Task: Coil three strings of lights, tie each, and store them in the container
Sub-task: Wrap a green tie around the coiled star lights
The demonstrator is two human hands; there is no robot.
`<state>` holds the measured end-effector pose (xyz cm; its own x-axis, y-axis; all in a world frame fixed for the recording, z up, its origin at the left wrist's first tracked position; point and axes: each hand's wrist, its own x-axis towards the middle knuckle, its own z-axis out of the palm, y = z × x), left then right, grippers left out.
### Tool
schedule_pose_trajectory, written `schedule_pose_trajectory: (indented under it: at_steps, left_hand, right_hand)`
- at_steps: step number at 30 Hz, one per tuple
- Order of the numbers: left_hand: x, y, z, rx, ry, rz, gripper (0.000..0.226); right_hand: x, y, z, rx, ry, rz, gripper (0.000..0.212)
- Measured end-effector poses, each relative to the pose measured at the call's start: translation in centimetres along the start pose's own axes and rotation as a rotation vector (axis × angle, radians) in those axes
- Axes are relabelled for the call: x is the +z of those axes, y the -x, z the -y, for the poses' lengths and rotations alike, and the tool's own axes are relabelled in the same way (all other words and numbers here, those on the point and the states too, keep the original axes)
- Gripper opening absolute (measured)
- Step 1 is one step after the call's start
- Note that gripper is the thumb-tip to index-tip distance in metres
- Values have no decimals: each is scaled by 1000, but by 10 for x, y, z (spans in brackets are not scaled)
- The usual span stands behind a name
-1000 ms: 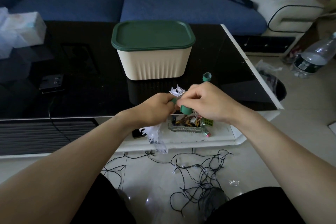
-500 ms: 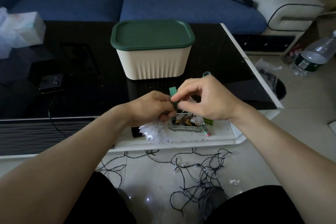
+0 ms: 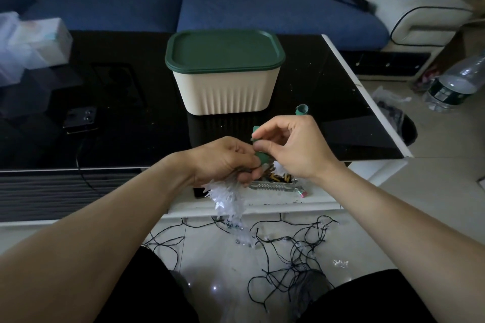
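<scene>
Both hands have dropped a little lower since half a second ago, and the bundle of lights now hangs further down below the left hand. The left hand (image 3: 225,161) has its fingers curled tight around a coiled string of lights (image 3: 228,198), whose clear spiky bulbs stick out under the fist and hang past the near edge of the worktop (image 3: 367,123). The right hand (image 3: 294,148) is just beside it, touching it, and pinches a green tie strip (image 3: 258,144) between thumb and first finger; the strip runs down to the left hand's fingers. Behind the hands, near the middle of the black worktop, stands the cream container (image 3: 225,92) with its green lid (image 3: 224,51) shut on top. A small green roll (image 3: 301,109) stands just beside the container's right corner. A glass ashtray (image 3: 275,185) sits on the white near edge of the worktop, under the right hand. On the floor (image 3: 433,165) below, more black light strings (image 3: 288,246) lie loose and tangled. A tissue pack (image 3: 39,43) rests at the far left of the worktop, and a plastic bottle (image 3: 456,85) lies on the floor at the right.
</scene>
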<state>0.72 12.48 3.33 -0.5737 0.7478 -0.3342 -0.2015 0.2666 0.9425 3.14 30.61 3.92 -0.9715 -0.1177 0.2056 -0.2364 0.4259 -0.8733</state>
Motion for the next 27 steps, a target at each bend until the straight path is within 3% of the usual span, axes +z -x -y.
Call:
schedule_pose_trajectory:
  at_steps: [8, 11, 15, 21, 27]
  left_hand:
    - [6, -3, -5, 32, -194, -206, 17]
    - [6, -6, 0, 40, -176, -284, 37]
    - [7, -9, 6, 39, -383, -376, 56]
    - [14, -10, 8, 94, -532, -376, 50]
    - [17, -17, 12, 93, -599, -412, 38]
  right_hand:
    - [6, -3, -4, 53, 78, -41, 23]
    - [6, -6, -5, 111, 93, -45, 22]
    - [7, -10, -8, 294, 63, -31, 19]
    - [3, -15, -9, 602, -118, 79, 14]
    - [1, -13, -7, 793, -283, 143, 13]
